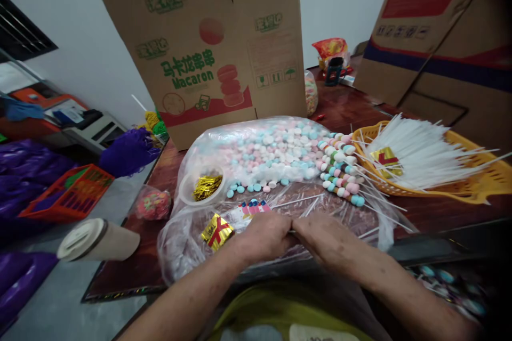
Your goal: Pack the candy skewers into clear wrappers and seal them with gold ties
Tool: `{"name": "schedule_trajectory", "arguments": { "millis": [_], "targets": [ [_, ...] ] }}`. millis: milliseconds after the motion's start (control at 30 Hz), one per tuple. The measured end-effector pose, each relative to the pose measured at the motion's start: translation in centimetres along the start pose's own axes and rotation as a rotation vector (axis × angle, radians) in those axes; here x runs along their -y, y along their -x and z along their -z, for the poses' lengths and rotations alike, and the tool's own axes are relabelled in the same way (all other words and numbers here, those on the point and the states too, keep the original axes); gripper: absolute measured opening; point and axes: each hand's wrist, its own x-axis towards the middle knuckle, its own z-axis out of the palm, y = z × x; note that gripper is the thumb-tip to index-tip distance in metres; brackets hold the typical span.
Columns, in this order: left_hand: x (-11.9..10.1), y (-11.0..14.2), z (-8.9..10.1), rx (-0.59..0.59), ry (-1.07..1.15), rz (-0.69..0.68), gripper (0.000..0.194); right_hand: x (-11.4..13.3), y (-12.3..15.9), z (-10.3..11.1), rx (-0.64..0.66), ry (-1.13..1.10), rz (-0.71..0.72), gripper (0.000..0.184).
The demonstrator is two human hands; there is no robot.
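Observation:
My left hand point(267, 234) and my right hand point(326, 240) meet at the table's front edge, fingers curled in; what they pinch is hidden. Just beyond them lie small printed cards point(253, 208) and thin white sticks point(298, 201). A gold packet with a red ribbon print point(217, 231) rests left of my left hand. Gold twist ties point(207, 187) fill part of a white bowl point(186, 192). Behind, pink, white and blue candies point(272, 149) spread over a clear plastic bag point(176, 245). Candy skewers point(340, 170) are stacked at the right.
A yellow basket point(480, 187) of white sticks point(416, 154) stands right. A tall cardboard box point(224, 48) blocks the back; another box point(436, 42) is far right. A lidded cup point(104, 240) and a bag of red candy point(153, 203) sit at the left edge. An orange crate point(48, 210) stands below left.

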Motion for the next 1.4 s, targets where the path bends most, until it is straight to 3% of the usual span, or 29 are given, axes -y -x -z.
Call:
{"name": "schedule_trajectory", "arguments": {
  "millis": [67, 200, 333, 433, 500, 600, 667, 767, 900, 967, 1033, 1167, 1300, 1367, 1400],
  "targets": [
    [0.8, 1.2, -0.2, -0.004, 0.148, 0.056, 0.025, 0.7, -0.8, -0.6, 0.014, -0.12, 0.021, 0.02],
    [4.3, 4.9, 0.7, 0.037, 0.68, 0.023, 0.063, 0.5, -0.7, -0.5, 0.07, -0.354, 0.087, 0.02],
    [6.9, 7.8, -1.1, 0.124, 0.798, 0.075, 0.044, 0.2, -1.4, -2.4, 0.054, -0.392, 0.094, 0.026],
    [6.8, 8.7, -3.9, 0.036, 0.993, 0.153, 0.042, 1.0, -2.5, -3.7, 0.019, -0.349, 0.047, 0.028],
    [6.3, 9.0, -5.1, -0.013, 1.222, 0.233, 0.047, 1.6, -3.1, -3.5, 0.031, -0.285, 0.048, 0.028],
    [5.7, 9.5, -5.5, 0.063, 1.44, 0.225, 0.044, 2.5, -3.8, -1.6, 0.132, -0.169, 0.082, 0.024],
    [5.6, 9.7, -5.4, 0.073, 1.49, 0.215, 0.042, 3.0, -4.0, -0.2, 0.233, -0.153, 0.087, 0.021],
    [5.5, 9.6, -5.6, -0.099, 1.542, 0.284, 0.04, 3.5, -4.1, 0.8, 0.327, -0.294, 0.089, 0.021],
    [4.8, 8.9, -6.6, -0.415, 1.37, 0.346, 0.035, 4.9, -4.4, -0.3, 0.186, -0.31, 0.129, 0.033],
    [4.3, 8.6, -6.9, -0.499, 1.299, 0.329, 0.033, 5.4, -4.6, -1.1, 0.091, -0.282, 0.13, 0.034],
    [4.1, 8.3, -7.0, -0.536, 1.351, 0.316, 0.033, 5.3, -4.9, -1.6, 0.046, -0.393, 0.061, 0.034],
    [4.3, 8.1, -6.3, -0.663, 1.477, 0.354, 0.035, 4.6, -5.1, -2.9, -0.043, -0.851, -0.171, 0.032],
    [4.5, 8.2, -6.0, -0.793, 1.223, 0.34, 0.03, 6.1, -5.3, -5.8, -0.047, -0.949, -0.236, 0.033],
    [4.5, 8.5, -6.0, -0.766, 1.271, 0.339, 0.031, 7.2, -5.5, -6.8, -0.075, -1.007, -0.266, 0.036],
    [4.6, 8.6, -6.0, -0.675, 1.352, 0.305, 0.033, 7.7, -5.7, -7.1, -0.084, -1.049, -0.278, 0.036]
  ]
}}
